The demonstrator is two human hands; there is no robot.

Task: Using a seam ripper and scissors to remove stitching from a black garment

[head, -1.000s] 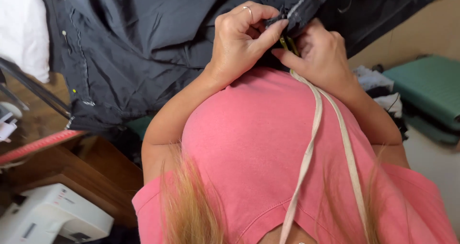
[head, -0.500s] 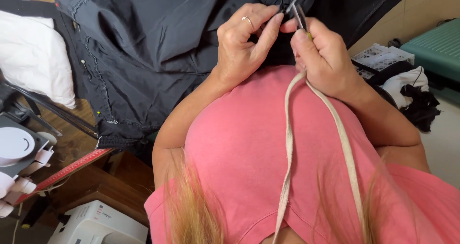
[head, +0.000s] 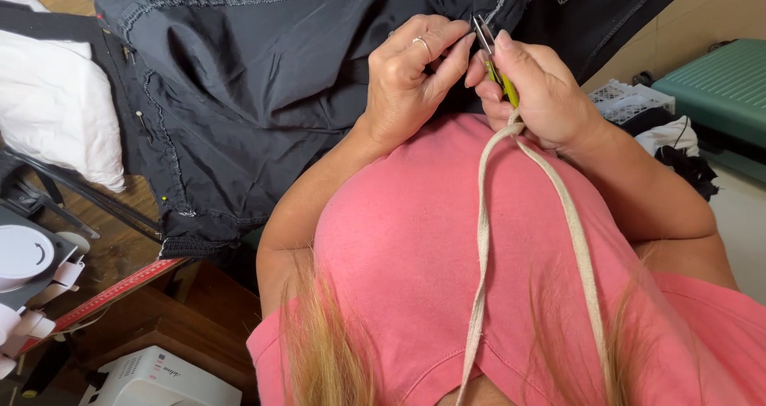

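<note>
While a dark garment [head: 263, 87] studded with pins spreads over the desk [head: 120, 254] and up toward the chest, the left hand [head: 411, 75] pinches a fold of its seam, fingers [head: 447, 55] clenched on cloth. Just beside it, touching, the right hand [head: 542, 95] grasps small yellow-handled snips [head: 495, 63], blades at the seam; a cream cord [head: 483, 238] hangs from them.

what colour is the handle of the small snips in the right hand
Yellow-green, on the small metal-tipped snips in the right hand; head view.
</note>
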